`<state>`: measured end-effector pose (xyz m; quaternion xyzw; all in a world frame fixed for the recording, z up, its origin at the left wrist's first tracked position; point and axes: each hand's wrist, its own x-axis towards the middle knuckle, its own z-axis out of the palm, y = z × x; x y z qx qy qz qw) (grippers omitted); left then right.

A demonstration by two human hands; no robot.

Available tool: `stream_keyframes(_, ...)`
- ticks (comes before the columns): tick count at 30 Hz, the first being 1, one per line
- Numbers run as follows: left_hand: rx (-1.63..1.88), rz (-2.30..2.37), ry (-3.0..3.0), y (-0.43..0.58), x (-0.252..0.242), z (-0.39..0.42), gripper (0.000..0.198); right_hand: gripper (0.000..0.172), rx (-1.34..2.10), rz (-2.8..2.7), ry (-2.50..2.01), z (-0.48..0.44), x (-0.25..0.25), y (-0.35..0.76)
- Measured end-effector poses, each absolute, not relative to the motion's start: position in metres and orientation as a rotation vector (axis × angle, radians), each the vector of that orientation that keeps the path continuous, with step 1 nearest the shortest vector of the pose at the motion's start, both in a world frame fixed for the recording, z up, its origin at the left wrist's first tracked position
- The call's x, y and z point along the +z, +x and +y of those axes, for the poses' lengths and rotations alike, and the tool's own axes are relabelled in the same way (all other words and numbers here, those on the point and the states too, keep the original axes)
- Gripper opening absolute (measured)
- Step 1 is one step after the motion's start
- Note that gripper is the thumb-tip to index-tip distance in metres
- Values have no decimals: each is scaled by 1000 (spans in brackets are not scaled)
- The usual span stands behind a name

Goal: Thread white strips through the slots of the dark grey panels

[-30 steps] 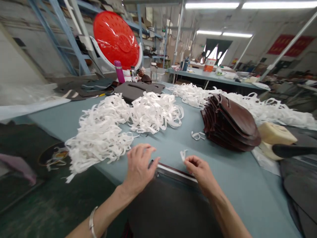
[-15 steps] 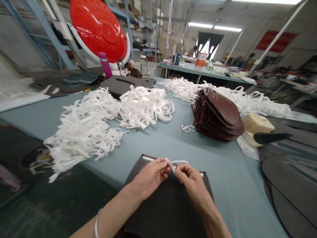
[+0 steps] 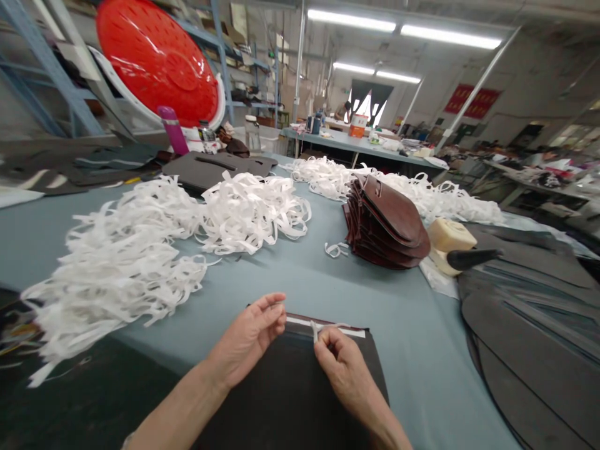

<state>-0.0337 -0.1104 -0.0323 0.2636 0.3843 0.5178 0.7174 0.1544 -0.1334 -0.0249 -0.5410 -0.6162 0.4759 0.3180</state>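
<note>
In the head view, my right hand (image 3: 341, 356) pinches a narrow white strip (image 3: 315, 331) between thumb and fingers. One end of the strip sticks up; another part trails behind my knuckles. My left hand (image 3: 255, 334) is apart from it, fingers loosely stretched, with nothing clear in them. Both hands are above a dark flat panel (image 3: 290, 387) at the table's near edge. A straight white band (image 3: 300, 322) runs along the panel's far edge, beside a reddish-brown border. My right hand covers part of that edge.
Heaps of white strips (image 3: 135, 250) lie left and at the back of the blue-green table (image 3: 262, 281). A stack of brown leather pieces (image 3: 389, 219) stands right of centre. Beyond it are a cream block-shaped item (image 3: 452, 237), a black tapered object (image 3: 473, 257) and dark panels (image 3: 515, 337).
My left hand has let go of the strip and moved left, away from my right hand. My right hand keeps the strip. The view has turned to the right.
</note>
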Motion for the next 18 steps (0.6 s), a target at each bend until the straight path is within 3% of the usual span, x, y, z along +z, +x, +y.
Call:
stream_keyframes(5,893,980,1296,-30,-15,-123,35,28,1365,-1530,-1282,-136,-11,150)
stream_keyframes(10,546,1043,1688,-30,1,-125,18,33,1470,-1394,-1346,-141,-10,153)
stream_keyframes(18,372,1028,2038,-37,-2,-127,6,19,1683,-1360,-1306,-151,-17,163)
